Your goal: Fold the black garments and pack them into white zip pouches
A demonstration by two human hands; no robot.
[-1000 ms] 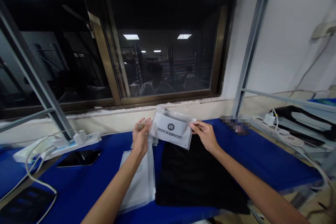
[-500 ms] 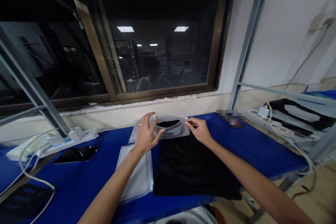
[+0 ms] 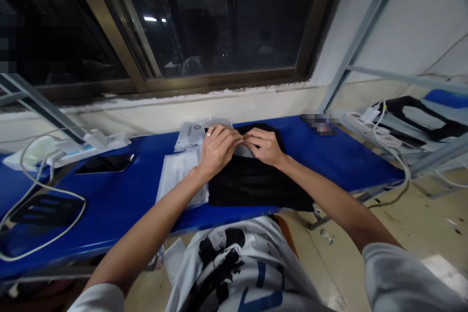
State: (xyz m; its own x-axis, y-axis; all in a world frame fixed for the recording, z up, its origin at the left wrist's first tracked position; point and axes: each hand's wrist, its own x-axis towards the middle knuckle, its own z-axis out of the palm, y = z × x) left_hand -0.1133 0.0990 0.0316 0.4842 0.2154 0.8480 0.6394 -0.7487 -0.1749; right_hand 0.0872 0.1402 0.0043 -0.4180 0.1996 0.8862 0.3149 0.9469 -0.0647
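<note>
My left hand (image 3: 220, 148) and my right hand (image 3: 265, 146) meet over the middle of the table, fingers closed in a pinch. Between and below them shows a bit of a frosted plastic zip bag (image 3: 244, 153), mostly hidden by my fingers. Both hands seem to grip its top edge. Folded black cloth (image 3: 252, 183) lies flat beneath my wrists and also shows behind my right hand. Left of my left hand lies a printed frosted bag (image 3: 177, 173). More frosted bags (image 3: 190, 135) lie farther back against the wall side.
On the blue table (image 3: 120, 200) at left lie a phone (image 3: 106, 164), a power strip (image 3: 98, 144), a looped white cable (image 3: 54, 248) and a black slotted object (image 3: 47, 209). A second power strip (image 3: 356, 122) stands at right, beside a metal post (image 3: 354, 48).
My hands have come together from the two ends of the bag's opening to its middle. The bag's mouth is now covered by my fingers. The view has tilted downward.
</note>
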